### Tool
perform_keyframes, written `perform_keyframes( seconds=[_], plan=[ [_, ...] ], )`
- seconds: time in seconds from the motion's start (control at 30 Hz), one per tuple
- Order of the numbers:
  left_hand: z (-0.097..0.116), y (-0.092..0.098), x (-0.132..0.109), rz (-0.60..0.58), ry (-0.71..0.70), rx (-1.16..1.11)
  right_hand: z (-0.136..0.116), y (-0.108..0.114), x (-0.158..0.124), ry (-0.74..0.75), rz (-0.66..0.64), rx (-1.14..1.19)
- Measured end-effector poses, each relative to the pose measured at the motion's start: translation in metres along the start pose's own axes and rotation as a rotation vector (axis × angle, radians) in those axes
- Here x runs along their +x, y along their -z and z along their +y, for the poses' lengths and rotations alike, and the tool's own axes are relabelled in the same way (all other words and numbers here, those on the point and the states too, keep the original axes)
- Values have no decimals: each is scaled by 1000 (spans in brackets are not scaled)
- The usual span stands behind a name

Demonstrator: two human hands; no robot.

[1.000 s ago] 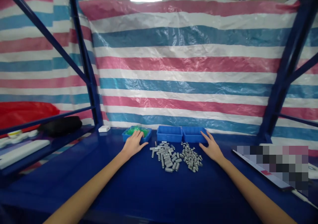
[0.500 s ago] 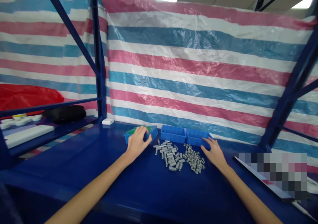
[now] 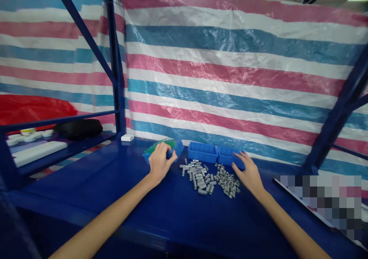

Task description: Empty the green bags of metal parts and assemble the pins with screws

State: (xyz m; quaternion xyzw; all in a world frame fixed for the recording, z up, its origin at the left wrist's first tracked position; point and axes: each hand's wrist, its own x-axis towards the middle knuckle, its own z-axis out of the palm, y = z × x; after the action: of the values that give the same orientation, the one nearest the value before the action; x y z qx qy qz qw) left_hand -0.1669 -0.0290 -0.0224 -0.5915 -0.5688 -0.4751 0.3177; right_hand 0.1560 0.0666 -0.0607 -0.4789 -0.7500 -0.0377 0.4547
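My left hand (image 3: 160, 162) is closed on the near side of a blue bin (image 3: 178, 148) with green contents (image 3: 152, 147) that I cannot make out. That bin sits askew and looks slightly tilted. My right hand (image 3: 247, 171) has its fingers apart at the right end of another blue bin (image 3: 225, 160), covering that corner; whether it touches the rim I cannot tell. A third blue bin (image 3: 202, 156) adjoins it on the left. In front of these two bins lie a pile of metal cylinders (image 3: 199, 177) and a pile of smaller metal pieces (image 3: 227, 180).
A tablet-like device (image 3: 319, 205) with a blurred-out screen lies at the right on the blue table (image 3: 120, 174). Towards the back left stands a small white box (image 3: 127, 137). A side shelf holds a black pouch (image 3: 78, 129) and white lids (image 3: 31, 136). Blue posts (image 3: 113, 59) frame the table.
The green-filled bin has shifted and tipped a little under my left hand. My right hand's fingers have lifted slightly and spread. The whole view has shifted slightly.
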Motion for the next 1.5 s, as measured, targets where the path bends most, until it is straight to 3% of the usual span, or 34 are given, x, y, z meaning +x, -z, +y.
perform_keyframes(
  seconds=[0.07,0.13,0.27,0.4,0.5,0.73,0.93,1.07,1.23,1.33,1.5],
  plan=[
    [4,1,-2,36,-125,-3,-24,4,-2,47,13,160],
    [8,0,-6,84,-280,-17,-53,5,-7,-7,-86,379],
    [21,-4,-17,171,-589,-94,-99,-2,-23,-243,-401,847],
    [31,-8,-28,148,-801,-176,-116,-13,-34,-486,-564,1072],
    [34,-8,-32,128,-877,-204,-117,-17,-36,-613,-637,1119],
    [41,-3,-31,146,-905,-274,-126,-13,-40,-693,-593,1163],
    [37,-11,-30,94,-818,-294,-125,-14,-41,-626,-506,1120],
    [38,-15,-30,14,-909,-347,-127,-14,-45,-500,-366,1017],
    [41,-14,-30,-15,-833,-428,-131,-13,-47,-472,-395,986],
    [37,-12,-28,-109,-673,-584,-137,-14,-48,-453,-391,930],
    [25,-15,-26,-171,-147,-672,-151,-14,-53,-188,-370,690]
  ],
)
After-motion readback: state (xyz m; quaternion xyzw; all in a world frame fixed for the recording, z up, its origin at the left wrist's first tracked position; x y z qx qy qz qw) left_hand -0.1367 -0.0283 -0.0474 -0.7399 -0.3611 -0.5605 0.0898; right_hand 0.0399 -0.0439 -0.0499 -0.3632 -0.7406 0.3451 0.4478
